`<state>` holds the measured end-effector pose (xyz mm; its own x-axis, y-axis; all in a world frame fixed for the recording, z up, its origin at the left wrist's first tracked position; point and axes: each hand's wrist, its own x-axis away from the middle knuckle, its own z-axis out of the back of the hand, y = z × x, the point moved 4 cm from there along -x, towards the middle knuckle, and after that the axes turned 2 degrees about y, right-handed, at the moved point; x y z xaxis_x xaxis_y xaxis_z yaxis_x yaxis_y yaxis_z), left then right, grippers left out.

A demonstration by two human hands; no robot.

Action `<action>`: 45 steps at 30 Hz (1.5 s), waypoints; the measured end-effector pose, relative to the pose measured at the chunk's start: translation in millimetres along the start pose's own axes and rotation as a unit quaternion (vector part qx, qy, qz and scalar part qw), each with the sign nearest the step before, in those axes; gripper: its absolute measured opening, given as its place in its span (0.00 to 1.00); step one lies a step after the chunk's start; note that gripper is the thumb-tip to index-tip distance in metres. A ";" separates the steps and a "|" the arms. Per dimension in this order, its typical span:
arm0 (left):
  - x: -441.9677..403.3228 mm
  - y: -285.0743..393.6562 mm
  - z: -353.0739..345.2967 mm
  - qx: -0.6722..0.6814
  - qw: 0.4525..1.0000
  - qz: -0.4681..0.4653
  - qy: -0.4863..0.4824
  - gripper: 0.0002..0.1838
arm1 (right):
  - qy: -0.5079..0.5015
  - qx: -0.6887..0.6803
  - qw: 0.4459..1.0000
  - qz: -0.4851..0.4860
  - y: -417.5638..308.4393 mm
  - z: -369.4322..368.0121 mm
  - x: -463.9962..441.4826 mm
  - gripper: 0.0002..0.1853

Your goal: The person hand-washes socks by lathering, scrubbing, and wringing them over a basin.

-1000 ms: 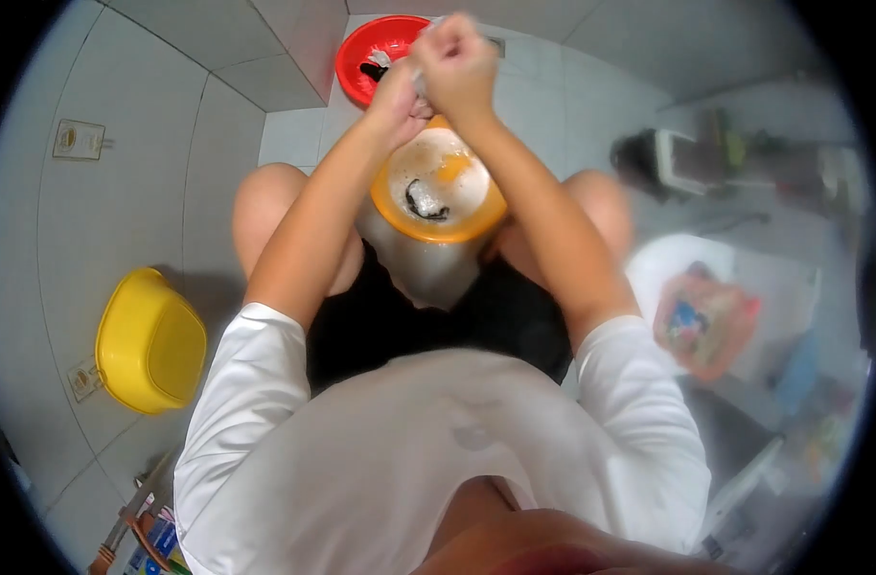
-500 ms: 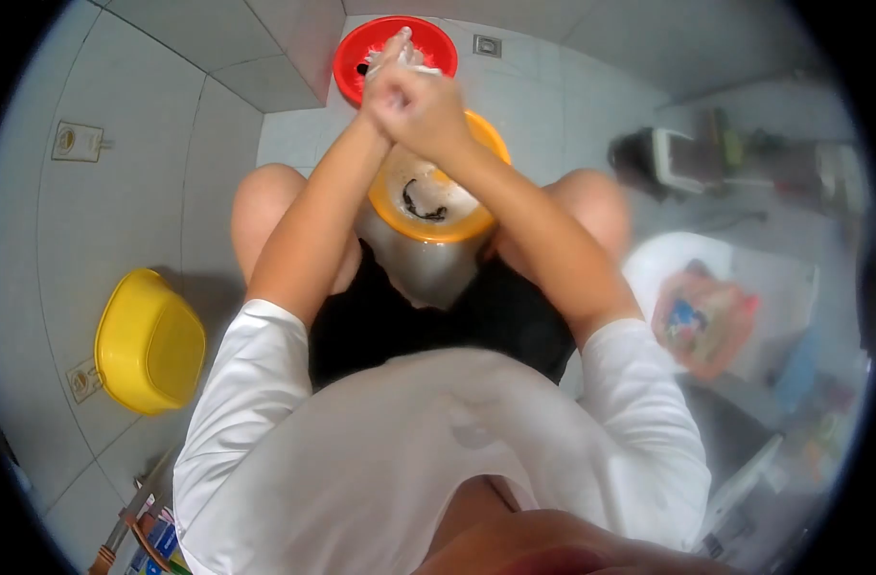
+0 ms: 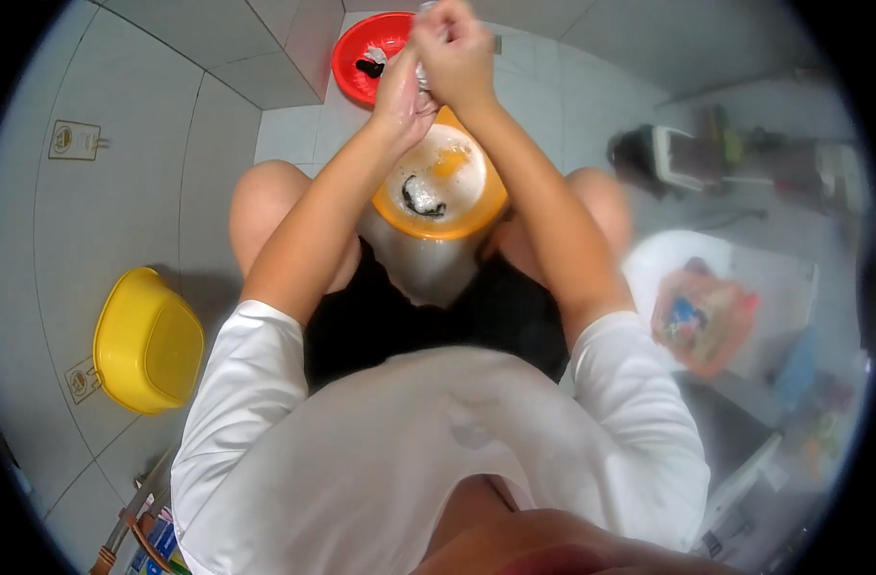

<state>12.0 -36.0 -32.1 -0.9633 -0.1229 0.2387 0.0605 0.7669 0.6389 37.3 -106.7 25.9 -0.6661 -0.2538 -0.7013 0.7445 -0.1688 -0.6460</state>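
A small wet white cloth [image 3: 422,79] is bunched between my two hands, mostly covered by the fingers. My left hand [image 3: 401,94] is closed around its lower part. Above it and slightly to the right, my right hand [image 3: 456,59] is clenched on the other end. Both hands are held over the far rim of an orange basin [image 3: 440,230]. Foamy, cloudy water [image 3: 462,192] fills that basin, with a dark curved strip [image 3: 414,199] at its surface. Just beyond my left hand stands a red basin [image 3: 348,79] with a black item [image 3: 370,68] and some white cloth in it.
A yellow tub [image 3: 150,345] leans by the tiled wall on the left. To the right is a white container [image 3: 649,259] with a pinkish bag [image 3: 706,326] of mixed things. My bent knees flank the orange basin on the tiled floor [image 3: 534,105].
My hands have shifted up and to the right, and the right hand now sits higher than the left. More of the foamy water and of the red basin's contents shows.
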 end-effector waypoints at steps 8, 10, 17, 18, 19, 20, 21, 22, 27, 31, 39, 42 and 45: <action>-14.9 -2.2 18.6 0.140 0.989 0.030 -0.033 0.12 | 0.018 0.059 0.994 0.086 -13.4 -6.9 19.9 0.04; -14.3 -3.8 16.0 0.036 0.990 0.068 -0.122 0.11 | 0.188 -0.060 0.967 -0.163 8.3 5.3 4.3 0.02; -27.6 -10.5 23.2 0.176 0.927 0.104 -0.316 0.15 | -0.023 0.027 0.979 0.200 -30.4 -1.6 12.9 0.09; 3.5 -0.4 -1.7 0.058 0.996 0.039 0.050 0.15 | -0.022 0.028 0.979 0.200 -25.0 -2.7 7.9 0.09; 7.6 0.9 -2.2 -0.005 0.999 0.037 -0.021 0.15 | 0.083 -0.035 0.996 0.012 -7.2 6.8 -0.2 0.08; 11.0 2.8 -3.3 -0.067 0.993 0.034 -0.093 0.15 | 0.181 -0.095 0.963 -0.176 10.0 14.1 1.4 0.07; 9.5 1.4 -4.3 -0.066 0.993 0.034 -0.094 0.15 | 0.173 -0.064 0.973 -0.138 4.6 11.8 6.0 0.06; 7.9 2.0 -1.8 0.055 0.998 0.028 -0.025 0.14 | 0.174 -0.064 0.973 -0.138 1.5 14.9 15.3 0.06; -4.4 7.2 21.9 0.096 0.992 0.035 -0.080 0.13 | -0.017 -0.045 0.997 -0.059 13.6 0.4 9.3 0.07; 11.7 15.9 -0.4 0.022 0.993 0.054 -0.105 0.13 | 0.111 -0.171 0.958 -0.200 34.6 0.4 15.2 0.08; 19.6 17.6 -5.0 -0.050 0.991 -0.001 -0.121 0.13 | 0.094 -0.107 0.979 -0.144 -5.4 12.8 -0.6 0.15; 3.7 6.7 7.9 -0.065 0.977 -0.171 0.105 0.14 | 0.110 -0.077 0.972 -0.191 -13.1 10.1 6.4 0.17; 19.6 9.9 6.0 -0.128 0.979 -0.158 0.025 0.13 | 0.099 -0.115 0.985 -0.078 -26.2 10.2 3.9 0.16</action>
<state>-7.9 -27.0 -25.5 -0.9307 -0.3643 0.0319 -0.1681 0.5036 0.8474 15.6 -112.9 43.1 -0.7846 -0.0471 -0.6182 0.6173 0.0341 -0.7860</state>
